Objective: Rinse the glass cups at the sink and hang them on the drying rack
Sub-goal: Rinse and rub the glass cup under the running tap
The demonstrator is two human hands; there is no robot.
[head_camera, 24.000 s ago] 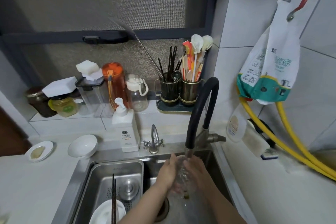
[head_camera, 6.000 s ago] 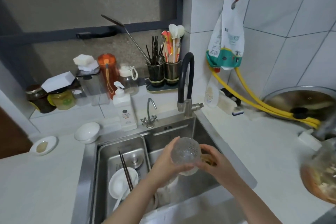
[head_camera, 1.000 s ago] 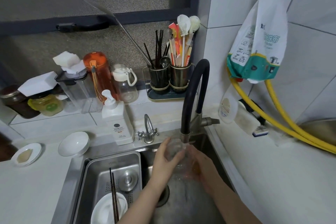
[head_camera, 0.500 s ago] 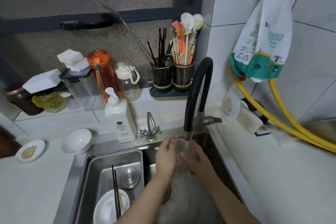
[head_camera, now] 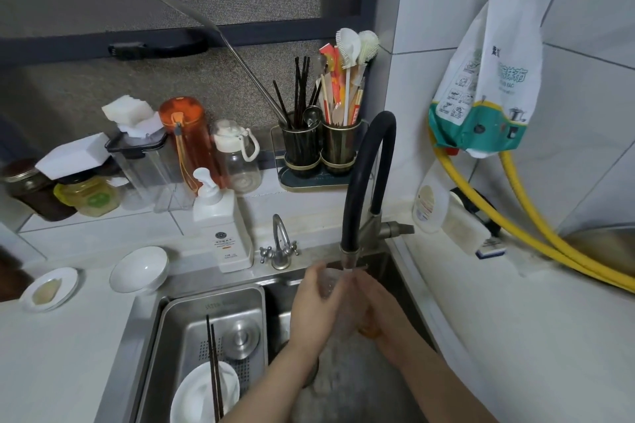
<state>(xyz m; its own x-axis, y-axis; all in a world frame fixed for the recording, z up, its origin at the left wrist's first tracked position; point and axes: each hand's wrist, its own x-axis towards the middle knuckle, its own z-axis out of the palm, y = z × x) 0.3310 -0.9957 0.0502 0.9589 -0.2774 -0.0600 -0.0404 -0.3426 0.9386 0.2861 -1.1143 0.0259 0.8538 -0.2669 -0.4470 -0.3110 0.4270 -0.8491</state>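
While water runs from the black faucet (head_camera: 369, 182) over it, I have the glass cup (head_camera: 330, 283) clasped between both hands right under the spout: my left hand (head_camera: 314, 307) is wrapped around its left side, fingers curled onto the glass, and my right hand (head_camera: 372, 302) grips it from the right. Most of the cup is blurred by the stream, so I cannot tell how it is tilted. All of this sits above the right basin of the steel sink (head_camera: 398, 271). Left of my hands, the inset tray (head_camera: 178, 316) carries a white plate (head_camera: 196, 398) with dark chopsticks (head_camera: 213, 364) lying across it. Behind the sink stands a white soap dispenser (head_camera: 221, 227), and a white bowl (head_camera: 139, 269) rests on the counter further left.
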